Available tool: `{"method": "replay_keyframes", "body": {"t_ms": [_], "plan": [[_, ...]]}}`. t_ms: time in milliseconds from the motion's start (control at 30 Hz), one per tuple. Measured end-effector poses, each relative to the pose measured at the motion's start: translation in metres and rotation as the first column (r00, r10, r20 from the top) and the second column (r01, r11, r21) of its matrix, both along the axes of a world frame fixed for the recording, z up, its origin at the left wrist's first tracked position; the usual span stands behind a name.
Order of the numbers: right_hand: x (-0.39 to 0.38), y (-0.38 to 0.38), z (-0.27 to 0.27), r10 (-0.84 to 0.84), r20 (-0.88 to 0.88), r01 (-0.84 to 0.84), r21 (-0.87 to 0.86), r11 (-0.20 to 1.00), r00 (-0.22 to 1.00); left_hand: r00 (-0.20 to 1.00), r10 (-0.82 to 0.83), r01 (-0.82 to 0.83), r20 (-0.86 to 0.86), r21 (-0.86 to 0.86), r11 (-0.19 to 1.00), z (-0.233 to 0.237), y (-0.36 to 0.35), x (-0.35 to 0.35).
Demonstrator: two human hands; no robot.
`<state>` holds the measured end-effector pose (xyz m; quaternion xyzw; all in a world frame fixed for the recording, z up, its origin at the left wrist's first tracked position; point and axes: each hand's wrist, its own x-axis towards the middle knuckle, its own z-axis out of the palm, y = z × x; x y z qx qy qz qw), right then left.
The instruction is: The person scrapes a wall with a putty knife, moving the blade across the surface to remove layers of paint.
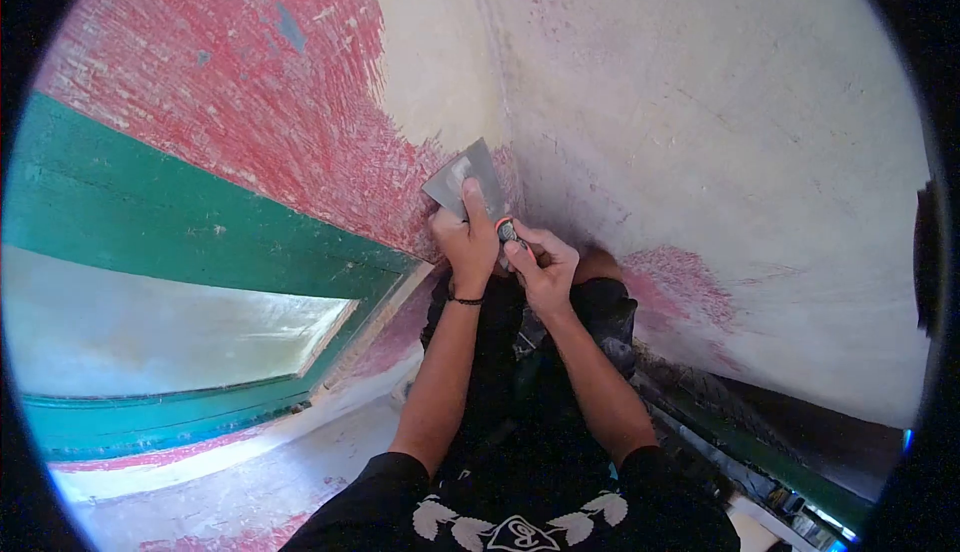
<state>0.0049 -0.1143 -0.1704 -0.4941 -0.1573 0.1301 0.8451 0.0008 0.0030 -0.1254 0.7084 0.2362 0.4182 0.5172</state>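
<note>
My left hand (466, 249) is closed on a wide grey putty knife (484, 164), its thumb lying along the flat metal blade. A pale smear of filler shows on the blade, which is close to the red, scratched wall by the corner. Right beside it, my right hand (545, 270) is closed around a small orange-and-black handle (508, 231), seen nearly end-on. Whether this handle belongs to the same putty knife or to a second tool cannot be made out. Both hands are together in front of my knees.
On the left, the wall (240, 82) has patchy red paint and a smooth cream area. A green frame (200, 217) surrounds an opening below it. The whitish wall (720, 132) meets it at a corner. Dark clutter (740, 422) and a green beam (800, 472) lie lower right.
</note>
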Motion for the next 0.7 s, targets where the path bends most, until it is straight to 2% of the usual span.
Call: {"method": "replay_keyframes", "body": {"t_ms": [133, 233, 333, 433, 567, 633, 700], "plan": [[-0.004, 0.005, -0.005, -0.047, 0.053, 0.047, 0.005, 0.999, 0.997, 0.998, 0.042, -0.039, 0.053, -0.054, 0.998, -0.002, -0.002, 0.000], [-0.020, 0.007, -0.004, -0.093, 0.083, 0.092, 0.016, 0.996, 0.992, 0.999, 0.043, -0.042, 0.010, -0.086, 0.995, -0.002, -0.006, -0.015], [-0.030, -0.003, 0.008, 0.034, -0.149, -0.041, -0.039, 0.998, 0.988, 1.000, -0.004, 0.005, 0.005, -0.261, 0.965, 0.011, -0.014, -0.025], [-0.025, -0.007, 0.005, 0.068, -0.153, -0.076, -0.046, 0.996, 0.986, 0.998, 0.017, -0.017, -0.059, -0.007, 1.000, -0.013, 0.000, -0.022], [-0.020, -0.008, 0.000, 0.058, -0.074, -0.061, -0.045, 0.997, 0.996, 0.999, 0.029, -0.029, -0.022, -0.005, 1.000, -0.018, 0.000, -0.021], [-0.017, -0.006, -0.001, 0.032, -0.035, -0.034, -0.042, 0.999, 0.999, 0.999, 0.049, -0.049, -0.015, 0.005, 0.999, 0.000, -0.008, -0.019], [-0.007, -0.002, 0.006, -0.005, -0.013, 0.004, -0.051, 0.999, 1.000, 0.993, 0.085, -0.091, 0.076, 0.081, 0.993, 0.019, -0.010, -0.002]]}}
